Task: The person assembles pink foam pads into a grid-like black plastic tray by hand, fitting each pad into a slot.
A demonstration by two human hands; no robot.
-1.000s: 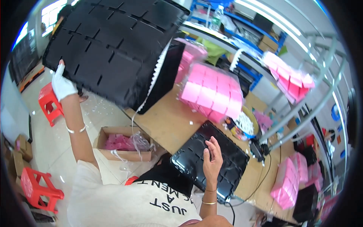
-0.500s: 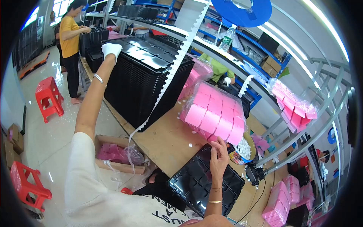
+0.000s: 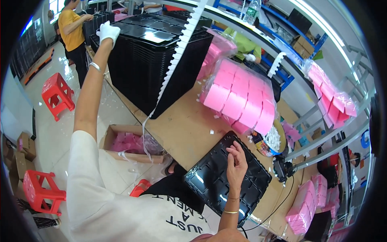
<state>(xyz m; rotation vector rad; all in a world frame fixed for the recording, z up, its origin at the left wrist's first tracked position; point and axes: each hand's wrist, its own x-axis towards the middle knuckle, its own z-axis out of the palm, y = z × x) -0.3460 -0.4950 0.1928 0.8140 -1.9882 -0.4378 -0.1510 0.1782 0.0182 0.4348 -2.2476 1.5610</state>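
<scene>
A tall stack of black plastic trays (image 3: pixel 157 68) stands on the table at the far left. My left hand (image 3: pixel 109 33), in a white glove, is at the left corner of its top tray, fingers bunched and seemingly curled over the edge; the fingertips are hidden. Close to me a single black moulded tray (image 3: pixel 209 177) lies at an angle on the table. Over that tray is my bare right hand (image 3: pixel 237 163), empty, with its fingers loosely bent and apart. A clear-wrapped bundle of pink sheet pieces (image 3: pixel 240 94) sits just beyond.
A round tub of white bits (image 3: pixel 274 139) and a black adapter with a cord (image 3: pixel 283 169) lie right of the tray. A toothed white strip (image 3: pixel 177 56) hangs before the stack. Red stools (image 3: pixel 57 97) and a carton (image 3: pixel 117 139) stand on the floor. A person in yellow (image 3: pixel 70 26) works at far left.
The view has shifted, so the table and stack sit higher in the picture. My left hand stays by the stack's corner, slightly further left. My right hand has drawn away from the pink bundle.
</scene>
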